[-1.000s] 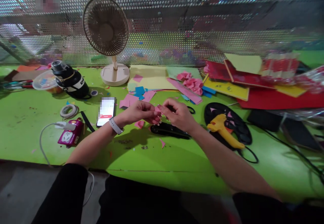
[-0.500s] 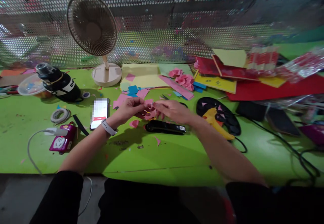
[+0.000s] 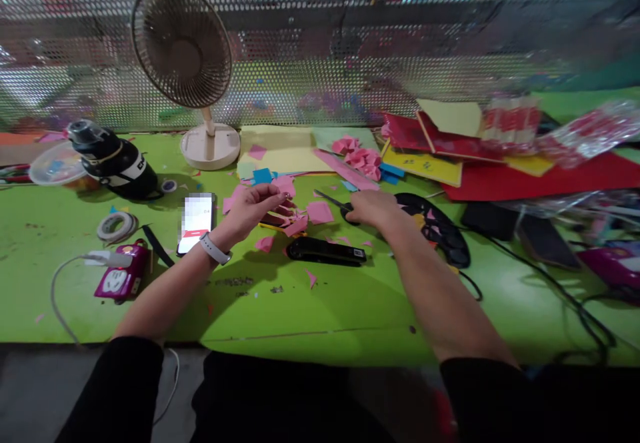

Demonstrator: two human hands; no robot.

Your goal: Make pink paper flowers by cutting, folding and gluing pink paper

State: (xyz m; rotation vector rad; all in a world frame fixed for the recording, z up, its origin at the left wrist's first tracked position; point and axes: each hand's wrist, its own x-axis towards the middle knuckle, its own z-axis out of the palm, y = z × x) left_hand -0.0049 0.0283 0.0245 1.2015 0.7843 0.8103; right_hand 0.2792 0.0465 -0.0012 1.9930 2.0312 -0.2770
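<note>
Fingers [image 3: 356, 215] of the right hand [image 3: 374, 209] curl at the handles of the scissors [image 3: 341, 205], whose blades extend leftward beyond them; I cannot tell whether they grip. The left hand's [image 3: 251, 211] bent fingers sit just beside pink paper pieces [image 3: 297, 225]; any pinch is unclear.

Head-worn view (the only one), facing forward and down, close above green table [image 3: 320, 309]
</note>
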